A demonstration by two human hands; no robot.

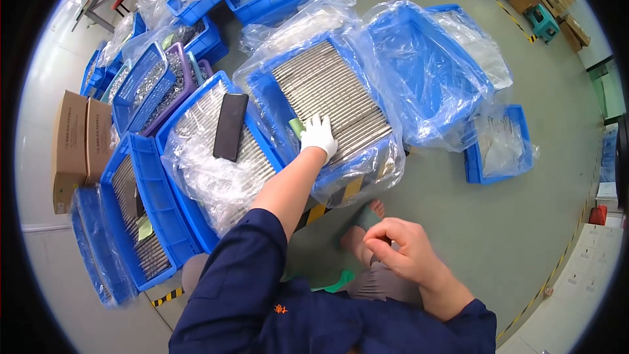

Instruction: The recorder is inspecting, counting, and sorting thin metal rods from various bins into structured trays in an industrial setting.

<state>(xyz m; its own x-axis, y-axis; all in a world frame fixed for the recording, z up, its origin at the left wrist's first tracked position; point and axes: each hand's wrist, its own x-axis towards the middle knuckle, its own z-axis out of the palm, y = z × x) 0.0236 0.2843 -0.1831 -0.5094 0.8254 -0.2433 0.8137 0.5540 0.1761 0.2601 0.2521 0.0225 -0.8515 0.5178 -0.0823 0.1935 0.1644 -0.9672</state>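
My left hand (pixel 319 136), in a white glove, lies on the near left side of a layer of silvery metal rods (pixel 327 85). Its fingers are stretched out, pointing away from me. A small green piece (pixel 297 126) sits just left of the glove, at the rods' ends. The rods lie side by side in a plastic-lined blue crate (pixel 267 95). My bare right hand (pixel 403 249) is held above my lap, fingers curled and thumb pressed to the forefinger. Whatever it holds, if anything, is hidden.
Left of the rods, a black phone (pixel 230 127) rests on another plastic-covered crate of rods (pixel 190 157). Purple and blue baskets (pixel 183 65) of small metal parts stand beyond it. A lined blue crate (pixel 426 72) stands to the right, with a smaller one (pixel 517 118) nearby. Cardboard boxes (pixel 72 144) stand far left.
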